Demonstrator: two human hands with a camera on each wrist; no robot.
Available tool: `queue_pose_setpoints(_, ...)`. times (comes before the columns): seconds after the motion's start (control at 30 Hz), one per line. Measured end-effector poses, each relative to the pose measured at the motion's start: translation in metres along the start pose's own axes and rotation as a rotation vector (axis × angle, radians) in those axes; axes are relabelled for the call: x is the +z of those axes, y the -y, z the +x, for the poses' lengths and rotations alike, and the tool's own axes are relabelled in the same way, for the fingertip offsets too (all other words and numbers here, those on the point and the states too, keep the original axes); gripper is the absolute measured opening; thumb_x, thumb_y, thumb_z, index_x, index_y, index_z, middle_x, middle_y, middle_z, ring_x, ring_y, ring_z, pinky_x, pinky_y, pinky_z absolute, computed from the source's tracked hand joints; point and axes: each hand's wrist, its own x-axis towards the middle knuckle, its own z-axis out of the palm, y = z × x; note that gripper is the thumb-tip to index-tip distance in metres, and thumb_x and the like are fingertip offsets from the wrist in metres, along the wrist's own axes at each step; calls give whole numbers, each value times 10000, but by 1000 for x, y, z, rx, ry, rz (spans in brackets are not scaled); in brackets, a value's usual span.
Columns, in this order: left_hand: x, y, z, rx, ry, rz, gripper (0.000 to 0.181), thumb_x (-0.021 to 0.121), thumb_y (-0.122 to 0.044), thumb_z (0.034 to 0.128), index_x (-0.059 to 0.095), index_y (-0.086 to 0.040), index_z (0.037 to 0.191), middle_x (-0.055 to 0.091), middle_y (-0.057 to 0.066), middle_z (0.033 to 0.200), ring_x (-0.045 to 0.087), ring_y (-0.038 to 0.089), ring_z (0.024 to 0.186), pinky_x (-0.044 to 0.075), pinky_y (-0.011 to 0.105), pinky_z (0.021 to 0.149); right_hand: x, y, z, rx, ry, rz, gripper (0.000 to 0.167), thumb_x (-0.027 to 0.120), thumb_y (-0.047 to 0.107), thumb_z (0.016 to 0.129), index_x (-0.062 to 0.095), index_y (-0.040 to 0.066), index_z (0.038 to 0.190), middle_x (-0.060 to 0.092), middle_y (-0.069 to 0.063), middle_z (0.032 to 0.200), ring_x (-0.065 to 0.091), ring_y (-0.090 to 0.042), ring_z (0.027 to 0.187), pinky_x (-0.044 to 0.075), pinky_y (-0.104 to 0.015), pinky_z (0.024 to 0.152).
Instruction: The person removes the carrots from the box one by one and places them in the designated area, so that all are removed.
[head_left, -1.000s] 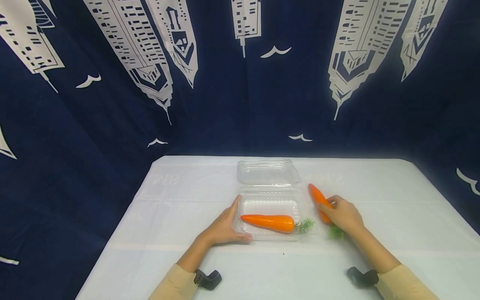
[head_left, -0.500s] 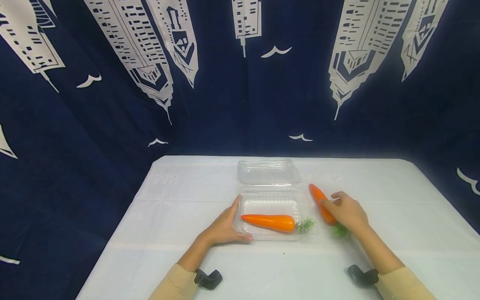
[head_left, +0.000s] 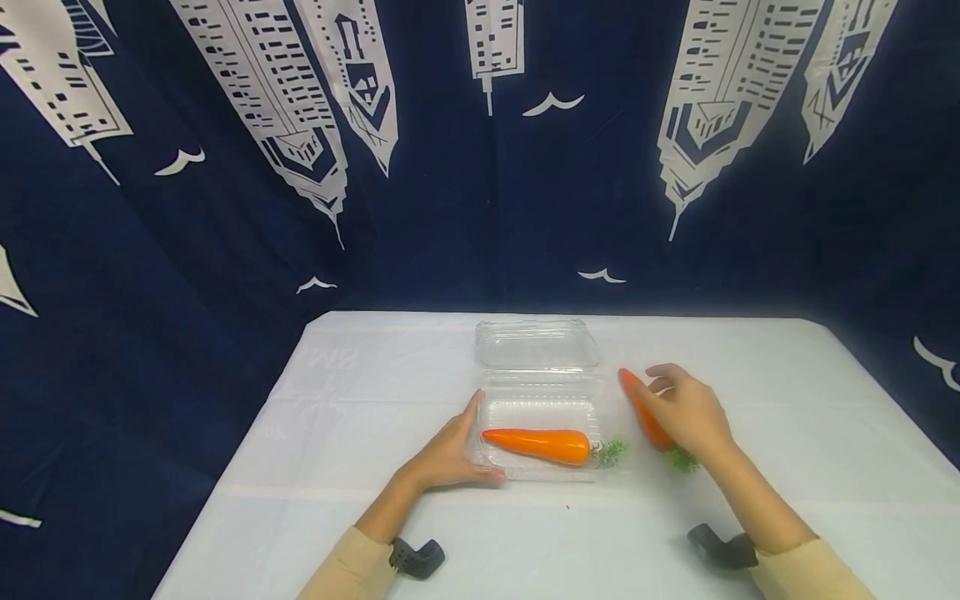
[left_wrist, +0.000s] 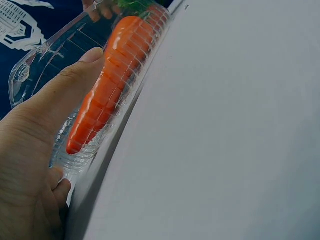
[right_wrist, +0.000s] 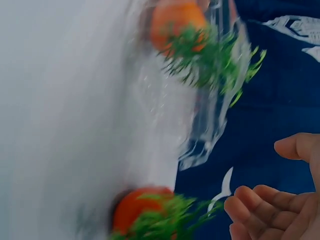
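A clear plastic clamshell container (head_left: pixel 540 410) stands on the table with its lid folded back. One orange carrot (head_left: pixel 536 446) lies across its front half, the green leafy top (head_left: pixel 611 451) poking past the right side. At the container's left end my left hand (head_left: pixel 444 454) holds it, thumb along the front and fingers behind, as the left wrist view also shows. A second carrot (head_left: pixel 634 393) lies slanted to the right of the container. Over it is my right hand (head_left: pixel 693 412), fingers loosely bent and apart; in the right wrist view this hand (right_wrist: pixel 280 210) grips nothing.
The white table (head_left: pixel 360 417) ends at a dark blue curtain (head_left: pixel 450 250) with white building prints. The raised lid (head_left: pixel 536 343) lies toward the far edge. Each wrist carries a black camera mount (head_left: pixel 416 558).
My right hand has loosened from the second carrot and shifted slightly toward its tip, uncovering more of the leaves. The left hand and container have not moved.
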Motion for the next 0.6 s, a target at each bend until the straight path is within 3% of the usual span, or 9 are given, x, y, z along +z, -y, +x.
queue_pose_setpoints(0.27,1,2,1,-3,1,4,1308,868,-523,655,23,-149,1581,245,163,1579,329,340,1393,325,541,1090,11,20,-1,-57,26,70,526,580,433,963,571,-6,1254,655,-212,1119,609,-353,993,499,-521,867)
queue_pose_setpoints(0.6,0,1,0,7,0,3,1310,870,-517,654,26,-132,1579,248,182,1573,326,347,1394,321,536,1093,37,36,0,-186,64,108,406,671,291,923,621,-17,1182,665,-56,925,603,-216,830,513,-345,694)
